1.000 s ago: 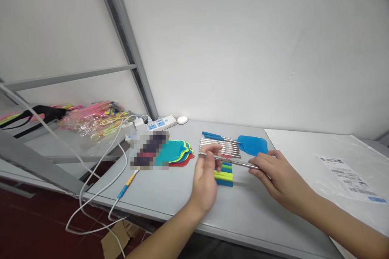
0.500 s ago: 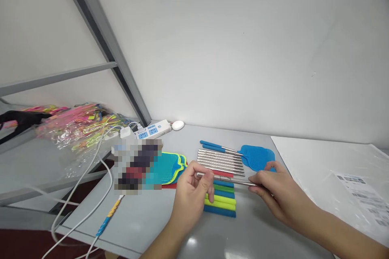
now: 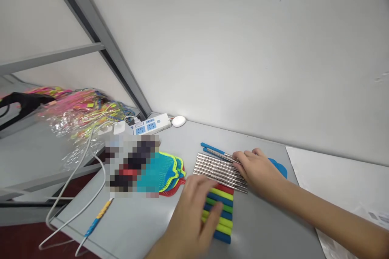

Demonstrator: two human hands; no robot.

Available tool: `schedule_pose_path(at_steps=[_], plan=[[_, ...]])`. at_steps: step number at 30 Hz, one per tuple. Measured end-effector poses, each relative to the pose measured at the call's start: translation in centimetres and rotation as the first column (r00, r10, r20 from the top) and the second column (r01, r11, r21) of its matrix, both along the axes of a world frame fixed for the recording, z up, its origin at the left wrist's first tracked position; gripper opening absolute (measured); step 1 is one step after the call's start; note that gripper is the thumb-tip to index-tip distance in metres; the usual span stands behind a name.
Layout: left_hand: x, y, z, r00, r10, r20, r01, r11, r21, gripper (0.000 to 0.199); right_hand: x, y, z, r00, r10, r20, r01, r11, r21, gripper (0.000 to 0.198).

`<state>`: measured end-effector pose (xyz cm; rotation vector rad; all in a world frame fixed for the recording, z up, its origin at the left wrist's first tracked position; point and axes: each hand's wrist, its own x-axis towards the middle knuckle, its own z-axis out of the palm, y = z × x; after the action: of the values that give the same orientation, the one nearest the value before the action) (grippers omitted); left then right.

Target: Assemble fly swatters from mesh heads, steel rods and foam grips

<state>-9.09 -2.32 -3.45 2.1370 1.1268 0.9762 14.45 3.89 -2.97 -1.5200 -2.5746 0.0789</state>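
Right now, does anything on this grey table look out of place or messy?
Mostly tidy. The silver metal rods lie in a neat parallel row and the coloured foam handles are stacked evenly. The oddity is the white cables from the white power strip, which trail loosely off the grey table's edge.

A small packing or assembly workroom, plainly fitted out. A grey table [image 3: 146,226] fills the lower half of the frame against a bare white wall [image 3: 243,48]. Stock lies sorted on it: metal rods [image 3: 217,168] in a row at centre, coloured grips [image 3: 220,210] below them, stacked swatter heads [image 3: 165,170] to their left. A grey steel rack [image 3: 100,40] crosses the upper left, with bagged bright goods [image 3: 82,109] on its shelf. A power strip [image 3: 150,124] sits by the wall, and a plastic sheet [image 3: 334,174] lies at right.
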Motion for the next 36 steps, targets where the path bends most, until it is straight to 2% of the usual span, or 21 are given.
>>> schedule_pose_path(at_steps=[1, 3, 6, 9, 12, 19, 23, 27, 32, 36], plan=[[-0.3, -0.9, -0.3, 0.99, -0.065, -0.124, 0.075, 0.994, 0.078, 0.043, -0.1, 0.5, 0.2, 1.0, 0.017, 0.016, -0.017, 1.0, -0.004, 0.022], [-0.8, -2.6, -1.1, 0.954, -0.08, -0.289, 0.137, 0.974, 0.183, 0.045, -0.6, 1.1, 0.6, 0.998, 0.044, 0.034, -0.043, 0.999, -0.016, 0.021], [-1.2, -4.3, -1.9, 0.928, 0.019, -0.372, 0.075, 0.969, 0.236, 0.046, -1.0, 1.5, 0.8, 0.995, 0.093, 0.044, -0.092, 0.995, -0.029, 0.019], [-1.3, -4.9, -2.0, 0.917, 0.054, -0.394, 0.028, 0.979, 0.2, 0.048, -0.9, 1.7, 0.4, 0.988, 0.145, 0.055, -0.145, 0.989, -0.005, 0.017], [-1.2, -4.9, -1.6, 0.905, 0.03, -0.425, 0.025, 0.992, 0.123, 0.054, -0.5, 1.7, 0.1, 0.99, 0.128, 0.061, -0.13, 0.991, 0.031, 0.017], [-1.5, -5.3, -1.8, 0.882, -0.044, -0.47, 0.077, 0.996, 0.052, 0.063, -1.8, -0.4, -0.4, 0.993, 0.076, 0.09, -0.083, 0.994, 0.074, 0.04], [-1.8, -5.4, -2.2, 0.873, -0.051, -0.486, 0.097, 0.993, 0.069, 0.061, -2.8, -1.9, -1.9, 0.996, -0.011, 0.091, 0.013, 1.0, -0.027, 0.057], [-1.9, -5.2, -2.6, 0.869, -0.032, -0.493, 0.099, 0.989, 0.11, 0.061, -3.3, -3.0, -2.7, 0.991, -0.099, 0.09, 0.111, 0.985, -0.131, 0.064], [-2.0, -4.9, -3.1, 0.864, -0.031, -0.503, 0.126, 0.98, 0.157, 0.063, -3.4, -2.9, -1.7, 0.985, -0.175, 0.006, 0.173, 0.972, -0.158, 0.063], [-1.9, -4.7, -3.2, 0.847, -0.045, -0.53, 0.153, 0.975, 0.163, 0.066, -3.3, -0.4, -0.3, 0.953, -0.252, -0.166, 0.219, 0.956, -0.196, 0.052]])
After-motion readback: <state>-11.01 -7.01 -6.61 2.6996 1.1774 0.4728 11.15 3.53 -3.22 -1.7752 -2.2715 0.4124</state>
